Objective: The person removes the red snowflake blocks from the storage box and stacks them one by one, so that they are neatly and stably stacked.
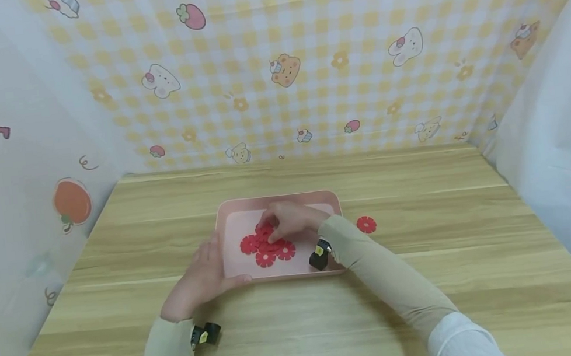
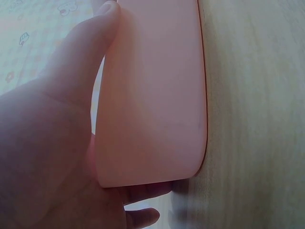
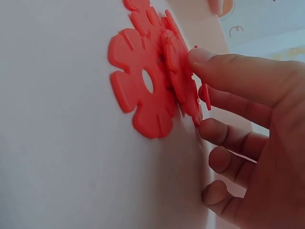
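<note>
A shallow pink tray (image 1: 298, 198) stands on the wooden table with a small heap of red flower-shaped plastic discs (image 1: 265, 259) in it. At its front left corner my left hand (image 1: 199, 279) holds the tray, thumb over the front rim and fingers along the left side. The tray's outer wall (image 2: 157, 95) fills much of the left wrist view. Over the heap, my right hand (image 1: 292, 217) pinches one red disc (image 3: 206, 98), seen nearly edge-on, between thumb and forefinger. Its other fingers are bent near the tray floor. Several discs overlap beneath the hand, partly hidden.
One more red disc (image 1: 366, 224) lies on the table (image 1: 434, 278), just right of the tray. A yellow checked cloth (image 1: 308, 99) hangs behind the table, with white cloth (image 1: 563, 105) along the sides. Each wrist wears a small black camera (image 1: 319, 256).
</note>
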### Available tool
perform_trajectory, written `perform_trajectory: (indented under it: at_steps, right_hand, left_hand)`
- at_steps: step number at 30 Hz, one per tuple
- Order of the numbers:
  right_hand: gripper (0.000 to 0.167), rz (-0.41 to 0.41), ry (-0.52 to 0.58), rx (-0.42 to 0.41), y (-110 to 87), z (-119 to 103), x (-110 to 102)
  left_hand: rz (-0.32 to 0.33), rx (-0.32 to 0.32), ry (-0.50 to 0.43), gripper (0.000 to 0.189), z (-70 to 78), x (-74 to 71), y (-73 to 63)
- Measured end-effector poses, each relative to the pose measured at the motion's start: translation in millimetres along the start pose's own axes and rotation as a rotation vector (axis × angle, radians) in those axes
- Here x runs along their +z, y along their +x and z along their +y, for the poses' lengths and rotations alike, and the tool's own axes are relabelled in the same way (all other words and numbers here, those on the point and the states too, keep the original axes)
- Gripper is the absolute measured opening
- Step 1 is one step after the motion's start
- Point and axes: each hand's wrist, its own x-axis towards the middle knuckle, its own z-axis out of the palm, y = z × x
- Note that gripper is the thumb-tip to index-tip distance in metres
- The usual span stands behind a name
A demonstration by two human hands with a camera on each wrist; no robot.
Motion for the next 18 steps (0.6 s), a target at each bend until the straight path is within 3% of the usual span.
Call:
perform_trajectory:
  at_steps: [9, 13, 18]
  right_hand:
    - [0.037, -0.017, 0.026, 0.049, -9.2, 5.6, -8.1]
    - [0.035, -0.022, 0.085, 0.065, -15.7, 7.6, -15.5]
    - [0.038, 0.001, 0.112, 0.046, -22.4, 5.8, -26.0]
  left_hand:
    - [-0.012, -0.004, -0.004, 0.123, 1.7, -1.8, -0.5]
    - [-0.022, -0.017, -0.027, 0.123, 2.0, -1.8, 0.4]
    - [-0.012, 0.004, -0.026, 0.122, 0.9, -0.8, 1.0]
